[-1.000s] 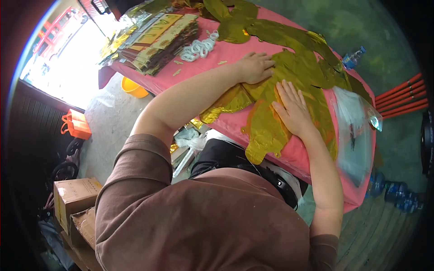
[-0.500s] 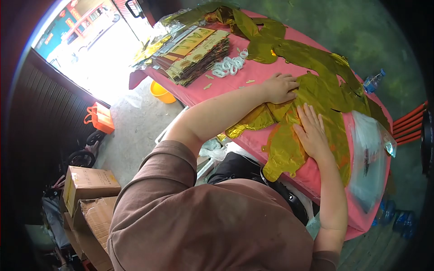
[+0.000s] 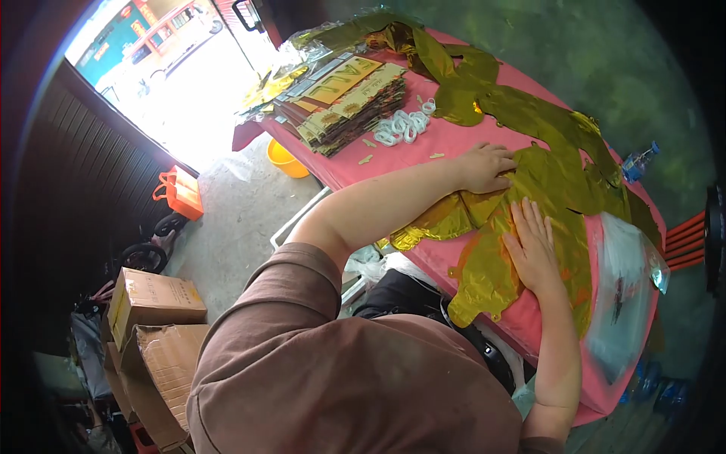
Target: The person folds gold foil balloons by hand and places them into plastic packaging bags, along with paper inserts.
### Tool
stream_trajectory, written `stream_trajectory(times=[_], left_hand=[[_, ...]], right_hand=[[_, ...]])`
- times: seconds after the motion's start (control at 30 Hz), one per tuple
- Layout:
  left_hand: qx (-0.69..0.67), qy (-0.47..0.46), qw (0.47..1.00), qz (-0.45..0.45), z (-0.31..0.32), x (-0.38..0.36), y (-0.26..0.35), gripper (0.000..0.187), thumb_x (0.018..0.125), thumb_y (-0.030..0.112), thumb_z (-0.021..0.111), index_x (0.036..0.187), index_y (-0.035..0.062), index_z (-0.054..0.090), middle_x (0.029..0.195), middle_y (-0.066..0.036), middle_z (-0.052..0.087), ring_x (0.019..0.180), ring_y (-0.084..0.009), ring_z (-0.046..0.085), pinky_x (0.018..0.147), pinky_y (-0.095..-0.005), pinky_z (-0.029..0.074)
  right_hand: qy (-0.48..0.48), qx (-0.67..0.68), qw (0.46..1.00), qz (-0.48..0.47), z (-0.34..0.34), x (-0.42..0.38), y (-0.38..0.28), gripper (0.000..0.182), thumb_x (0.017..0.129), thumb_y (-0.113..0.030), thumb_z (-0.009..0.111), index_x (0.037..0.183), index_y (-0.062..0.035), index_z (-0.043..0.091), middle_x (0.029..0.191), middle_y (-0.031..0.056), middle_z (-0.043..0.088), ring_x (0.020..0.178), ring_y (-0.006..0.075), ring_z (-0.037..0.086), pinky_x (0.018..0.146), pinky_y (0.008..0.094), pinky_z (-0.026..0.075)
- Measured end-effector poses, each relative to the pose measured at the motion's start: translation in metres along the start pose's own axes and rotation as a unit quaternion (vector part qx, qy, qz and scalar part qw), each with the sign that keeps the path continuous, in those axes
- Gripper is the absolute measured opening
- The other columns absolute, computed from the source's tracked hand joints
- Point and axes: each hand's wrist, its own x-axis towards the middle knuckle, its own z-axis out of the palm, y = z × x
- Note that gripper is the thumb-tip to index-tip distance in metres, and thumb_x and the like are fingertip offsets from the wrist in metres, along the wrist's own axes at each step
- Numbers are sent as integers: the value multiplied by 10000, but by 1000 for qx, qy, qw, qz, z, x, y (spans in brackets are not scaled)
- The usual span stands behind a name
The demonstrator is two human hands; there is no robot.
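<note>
My left hand (image 3: 485,169) lies palm down on the upper left part of a flat gold foil sheet (image 3: 548,178), fingers a little bent and apart. Just below it and to the right, my right hand (image 3: 534,250) rests flat on the same foil, fingers stretched upward and thumb out to the left. Neither hand grips anything visible. Wrinkled foil (image 3: 427,227) bulges below my left forearm, and a rounded foil lobe (image 3: 484,291) lies left of my right wrist. More shaped gold foil (image 3: 522,106) extends toward the table's far edge.
The pink-covered table (image 3: 386,157) holds a stack of printed packets (image 3: 352,98), white looped ties (image 3: 401,127) and clear plastic bags (image 3: 622,295). A bottle (image 3: 640,162) stands beyond the right edge. On the floor are an orange basin (image 3: 287,160) and cardboard boxes (image 3: 162,299).
The whole view has shifted, so the table and both hands appear slightly lower and farther right. Both hands remain on the foil in nearly the same places.
</note>
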Motion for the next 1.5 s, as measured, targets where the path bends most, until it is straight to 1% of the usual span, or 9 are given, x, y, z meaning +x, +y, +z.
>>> stream_trajectory(times=[0.27, 0.37, 0.5, 0.9, 1.0, 1.07, 1.2, 1.27, 1.5], left_hand=[[-5, -4, 1000, 7, -5, -1, 0, 460, 826, 326, 569, 1187, 44, 529, 1269, -145, 482, 1221, -317, 399, 1022, -447, 290], [-14, 1, 1000, 16, -2, 3, -1, 464, 802, 363, 573, 1165, 74, 562, 1238, -126, 508, 1221, -283, 406, 1012, -446, 301], [-18, -24, 1000, 4, -11, 1, 4, 438, 828, 299, 576, 1178, 39, 538, 1266, -180, 479, 1200, -343, 420, 1009, -429, 319], [-19, -25, 999, 27, -14, 1, 0, 428, 851, 256, 542, 1215, 32, 513, 1292, -189, 457, 1220, -346, 403, 1025, -425, 307], [-23, -14, 999, 33, -18, 9, -2, 390, 845, 238, 536, 1171, 25, 540, 1243, -175, 499, 1179, -333, 447, 997, -414, 344], [-73, -117, 990, -1, -28, 17, -1, 327, 840, 224, 537, 1093, 20, 575, 1150, -159, 548, 1097, -322, 506, 945, -410, 392], [7, -133, 990, -36, -23, 34, 7, 308, 823, 260, 527, 1048, 70, 617, 1094, -154, 575, 1064, -321, 524, 914, -455, 394], [16, -72, 997, 7, -22, 39, 21, 271, 831, 211, 547, 1019, 21, 596, 1038, -151, 573, 1004, -327, 533, 872, -419, 422], [-25, 6, 996, 86, 14, 43, 14, 276, 824, 223, 571, 1029, 39, 603, 1058, -128, 565, 989, -324, 521, 844, -414, 422]], right_hand=[[-6, -3, 1000, 9, -1, 1, -2, 561, 905, -302, 430, 1403, -84, 291, 1473, 154, 216, 1378, 273, 163, 1113, 411, 79], [2, 2, 1000, -2, 0, 0, 0, 563, 903, -305, 435, 1401, -83, 294, 1470, 156, 221, 1376, 279, 168, 1112, 417, 82], [11, -10, 1000, 15, 2, -3, 3, 566, 902, -320, 441, 1399, -89, 299, 1467, 156, 227, 1373, 283, 176, 1111, 424, 91], [28, -9, 1000, 7, 7, -3, -1, 583, 906, -385, 447, 1403, -121, 294, 1468, 145, 228, 1368, 290, 183, 1106, 440, 111], [22, 3, 1000, 16, 7, -4, -2, 579, 908, -389, 444, 1402, -124, 296, 1468, 148, 226, 1369, 291, 180, 1105, 445, 113], [33, -16, 999, -1, 11, -4, 0, 577, 911, -396, 438, 1400, -124, 300, 1462, 152, 237, 1368, 298, 180, 1103, 446, 117], [27, -1, 1000, 3, 9, -4, -3, 577, 911, -402, 436, 1398, -121, 305, 1454, 158, 249, 1363, 309, 190, 1102, 448, 122], [30, -4, 1000, 5, 9, -5, -3, 577, 910, -406, 436, 1395, -120, 310, 1448, 162, 259, 1358, 314, 200, 1101, 450, 125], [35, -4, 999, 17, 9, -5, -4, 583, 910, -403, 434, 1397, -111, 301, 1446, 167, 260, 1355, 315, 206, 1101, 458, 123]])
